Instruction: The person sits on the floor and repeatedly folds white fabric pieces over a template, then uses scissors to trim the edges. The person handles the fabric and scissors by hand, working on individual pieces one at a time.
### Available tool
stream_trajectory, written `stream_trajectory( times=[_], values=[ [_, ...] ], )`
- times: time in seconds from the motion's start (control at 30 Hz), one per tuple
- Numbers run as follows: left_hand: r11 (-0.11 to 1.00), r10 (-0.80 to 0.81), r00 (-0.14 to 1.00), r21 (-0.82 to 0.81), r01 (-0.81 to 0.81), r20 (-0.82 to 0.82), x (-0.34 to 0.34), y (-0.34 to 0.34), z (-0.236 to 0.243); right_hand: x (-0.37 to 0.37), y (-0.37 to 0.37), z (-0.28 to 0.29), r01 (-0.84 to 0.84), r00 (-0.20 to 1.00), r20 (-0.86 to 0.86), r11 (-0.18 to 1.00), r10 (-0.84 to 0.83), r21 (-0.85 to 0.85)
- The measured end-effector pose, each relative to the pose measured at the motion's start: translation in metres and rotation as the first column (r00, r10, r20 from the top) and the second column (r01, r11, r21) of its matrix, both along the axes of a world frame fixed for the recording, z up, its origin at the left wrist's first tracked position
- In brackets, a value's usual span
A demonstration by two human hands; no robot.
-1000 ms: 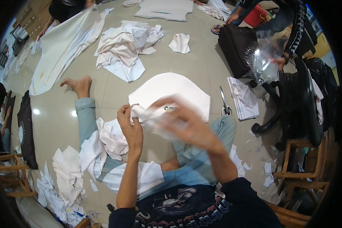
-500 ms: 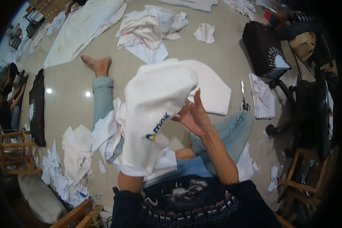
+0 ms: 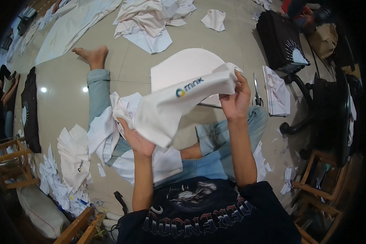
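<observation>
The fingers (image 3: 232, 83) of the right hand (image 3: 234, 99) pinched the white cloth (image 3: 179, 103) at centre frame, while the left hand (image 3: 135, 140) gripped its lower edge, stretching it taut above the lap.

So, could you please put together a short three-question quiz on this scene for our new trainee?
1. True or false: both hands grip the same white printed fabric piece.
2. Which hand holds the piece's upper end: A) left hand B) right hand?
3. What metal tool lies on the floor just right of the right hand?

Key
1. True: the left hand holds its lower edge, the right its top.
2. B.
3. The scissors, lying between the white curved board and a folded white stack.
</observation>
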State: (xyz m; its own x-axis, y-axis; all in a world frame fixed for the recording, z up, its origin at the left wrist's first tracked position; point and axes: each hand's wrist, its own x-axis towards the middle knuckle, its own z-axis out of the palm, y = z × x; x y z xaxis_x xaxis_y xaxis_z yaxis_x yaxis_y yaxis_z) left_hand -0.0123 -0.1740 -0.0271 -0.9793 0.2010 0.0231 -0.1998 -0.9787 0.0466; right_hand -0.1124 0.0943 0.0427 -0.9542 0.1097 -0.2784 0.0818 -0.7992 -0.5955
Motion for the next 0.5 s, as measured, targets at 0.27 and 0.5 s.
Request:
stream_trajectory(
  times=[0.27, 0.5],
  values=[
    [0.746, 0.243, 0.916, -0.665, 0.033, 0.318, -0.072, 0.011, 0.034, -0.005, 0.027, 0.002, 0.161, 0.987, -0.029, 0.986, -0.16, 0.051],
    [0.547, 0.3, 0.951, -0.83, -0.106, 0.076, -0.166, 0.02, 0.02, -0.05, 0.088, -0.036, 0.307, 0.948, -0.139, 0.933, -0.285, 0.185]
  ],
)
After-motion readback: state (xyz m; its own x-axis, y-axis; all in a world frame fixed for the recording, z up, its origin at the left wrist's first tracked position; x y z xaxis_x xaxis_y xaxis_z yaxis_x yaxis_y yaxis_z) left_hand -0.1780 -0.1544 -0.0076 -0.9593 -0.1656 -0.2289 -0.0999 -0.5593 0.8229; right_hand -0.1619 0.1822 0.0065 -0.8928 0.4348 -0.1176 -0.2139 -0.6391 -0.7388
